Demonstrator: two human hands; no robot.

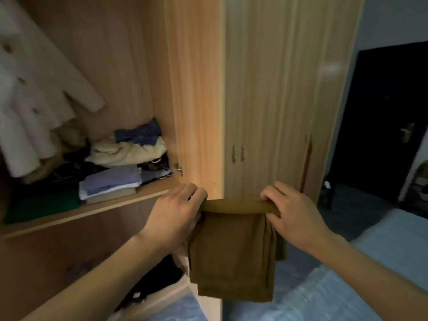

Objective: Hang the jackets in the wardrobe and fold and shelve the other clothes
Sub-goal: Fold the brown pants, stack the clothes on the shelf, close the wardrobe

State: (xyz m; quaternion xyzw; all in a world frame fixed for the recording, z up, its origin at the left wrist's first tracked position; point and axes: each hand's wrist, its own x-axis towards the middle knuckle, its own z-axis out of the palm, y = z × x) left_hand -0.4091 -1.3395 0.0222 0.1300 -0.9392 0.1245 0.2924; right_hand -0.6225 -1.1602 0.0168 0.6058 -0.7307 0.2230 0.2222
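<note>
Both hands hold a folded brown garment (pixel 234 258) up before the wardrobe (pixel 194 89). The left hand (pixel 176 214) and right hand (pixel 291 212) each curl round one end of its top fold, the rest hanging below between them, right of the shelf (pixel 92 212) of folded clothes.

Folded olive-brown garment (pixel 234 253) hanging doubled before wardrobe (pixel 196 89)

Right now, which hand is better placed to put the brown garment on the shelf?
Left. The left hand grips the brown garment on the side nearer the open shelf; the right hand grips its far end, by the closed doors.
</note>
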